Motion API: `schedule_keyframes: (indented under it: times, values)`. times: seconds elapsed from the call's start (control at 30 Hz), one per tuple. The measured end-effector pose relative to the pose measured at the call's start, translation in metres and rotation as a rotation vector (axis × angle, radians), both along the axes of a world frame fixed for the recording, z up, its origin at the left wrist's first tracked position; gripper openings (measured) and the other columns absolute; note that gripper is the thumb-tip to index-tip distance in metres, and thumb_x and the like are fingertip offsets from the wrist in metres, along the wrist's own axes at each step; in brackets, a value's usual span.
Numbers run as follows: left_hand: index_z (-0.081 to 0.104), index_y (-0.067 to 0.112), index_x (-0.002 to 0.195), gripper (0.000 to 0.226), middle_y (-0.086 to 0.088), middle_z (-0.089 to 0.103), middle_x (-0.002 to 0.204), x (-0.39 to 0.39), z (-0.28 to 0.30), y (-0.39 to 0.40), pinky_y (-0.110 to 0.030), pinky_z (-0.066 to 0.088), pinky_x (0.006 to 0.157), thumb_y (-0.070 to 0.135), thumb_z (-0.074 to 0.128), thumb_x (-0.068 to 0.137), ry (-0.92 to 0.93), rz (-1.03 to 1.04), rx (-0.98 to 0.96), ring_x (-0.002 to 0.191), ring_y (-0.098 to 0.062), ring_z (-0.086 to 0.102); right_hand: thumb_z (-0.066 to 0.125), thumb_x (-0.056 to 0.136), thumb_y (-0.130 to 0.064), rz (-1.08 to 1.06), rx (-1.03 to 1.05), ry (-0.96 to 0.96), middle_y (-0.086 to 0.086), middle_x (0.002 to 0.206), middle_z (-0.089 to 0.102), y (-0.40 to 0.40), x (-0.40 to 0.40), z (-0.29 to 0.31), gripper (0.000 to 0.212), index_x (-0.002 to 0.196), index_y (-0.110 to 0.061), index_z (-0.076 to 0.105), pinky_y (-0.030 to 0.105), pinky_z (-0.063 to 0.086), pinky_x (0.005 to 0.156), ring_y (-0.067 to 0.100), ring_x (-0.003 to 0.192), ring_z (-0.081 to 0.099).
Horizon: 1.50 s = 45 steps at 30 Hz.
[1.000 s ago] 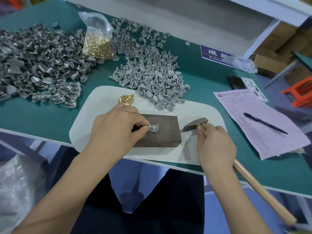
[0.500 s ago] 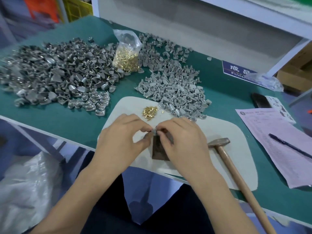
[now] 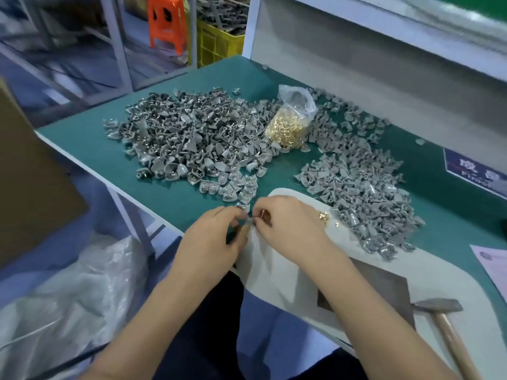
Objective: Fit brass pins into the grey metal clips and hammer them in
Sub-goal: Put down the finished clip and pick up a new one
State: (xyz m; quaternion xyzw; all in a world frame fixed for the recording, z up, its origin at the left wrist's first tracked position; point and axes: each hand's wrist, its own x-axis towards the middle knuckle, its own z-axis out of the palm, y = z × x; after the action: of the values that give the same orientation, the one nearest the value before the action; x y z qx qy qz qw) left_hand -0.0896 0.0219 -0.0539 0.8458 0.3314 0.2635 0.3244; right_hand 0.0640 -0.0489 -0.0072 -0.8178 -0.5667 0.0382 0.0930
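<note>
Both hands meet at the near edge of the green worktop (image 3: pixel 170 185). The left hand (image 3: pixel 212 239) and the right hand (image 3: pixel 290 229) pinch one small grey clip (image 3: pixel 249 220) between their fingertips. Just beyond lies the big pile of clips (image 3: pixel 192 144), a second pile (image 3: pixel 356 193) to its right. The bag of brass pins (image 3: pixel 288 130) stands between them. The hammer (image 3: pixel 450 333) lies untouched beside the metal block (image 3: pixel 384 286).

Blue sign (image 3: pixel 476 171) on the green table — white Chinese characters, blurred, unreadable.
Line beneath them — Latin letters, too smeared to make out.
Pink paper (image 3: pixel 493 266): print illegible.
</note>
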Motion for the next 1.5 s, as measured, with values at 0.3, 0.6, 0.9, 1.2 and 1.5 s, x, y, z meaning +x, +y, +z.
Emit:
schedule_keyframes:
  times: [0.3, 0.6, 0.9, 1.2, 1.5]
  values:
    - [0.066, 0.032, 0.094, 0.006, 0.012, 0.059, 0.084, -0.004, -0.003, 0.002, -0.035, 0.047, 0.074, 0.029, 0.061, 0.094, 0.012, -0.023, -0.06, 0.084, -0.009, 0.054, 0.061, 0.094, -0.034, -0.048, 0.058, 0.075, -0.015, 0.086, 0.066, 0.004, 0.006, 0.0, 0.005, 0.093, -0.036, 0.066, 0.03, 0.045, 0.065, 0.012, 0.082, 0.059]
    - [0.063, 0.034, 0.084, 0.01, 0.017, 0.06, 0.086, 0.034, 0.006, -0.028, -0.028, 0.043, 0.07, 0.032, 0.059, 0.093, -0.009, -0.022, 0.01, 0.087, -0.005, 0.053, 0.063, 0.093, -0.03, -0.573, 0.144, 0.033, -0.019, 0.08, 0.066, -0.102, 0.072, 0.017, 0.01, 0.089, -0.033, 0.072, 0.031, 0.045, 0.065, 0.019, 0.084, 0.063]
    - [0.068, 0.036, 0.099, 0.01, 0.016, 0.062, 0.092, 0.131, 0.023, -0.042, -0.028, 0.042, 0.07, 0.042, 0.067, 0.091, 0.097, -0.352, 0.105, 0.088, -0.005, 0.058, 0.065, 0.093, -0.013, -0.754, 0.628, 0.173, -0.004, 0.077, 0.067, -0.13, 0.064, -0.007, 0.007, 0.094, -0.015, 0.072, 0.017, 0.033, 0.063, 0.015, 0.071, 0.06]
    - [0.073, 0.027, 0.078, 0.023, 0.007, 0.062, 0.085, 0.183, 0.032, -0.046, -0.025, 0.034, 0.054, 0.048, 0.071, 0.087, 0.344, -0.244, 0.332, 0.08, -0.017, 0.062, 0.061, 0.094, -0.013, -0.742, 0.635, 0.186, 0.001, 0.08, 0.068, -0.13, 0.062, -0.007, 0.007, 0.094, -0.015, 0.068, 0.033, 0.045, 0.068, 0.02, 0.075, 0.061]
    - [0.068, 0.029, 0.093, 0.014, 0.007, 0.059, 0.102, 0.178, 0.033, -0.056, -0.031, 0.04, 0.067, 0.039, 0.059, 0.098, 0.284, -0.263, 0.311, 0.092, -0.017, 0.06, 0.066, 0.093, -0.017, -0.599, 0.608, 0.272, -0.011, 0.094, 0.07, -0.132, 0.064, -0.007, 0.011, 0.099, -0.024, 0.07, 0.038, 0.053, 0.078, 0.012, 0.086, 0.063]
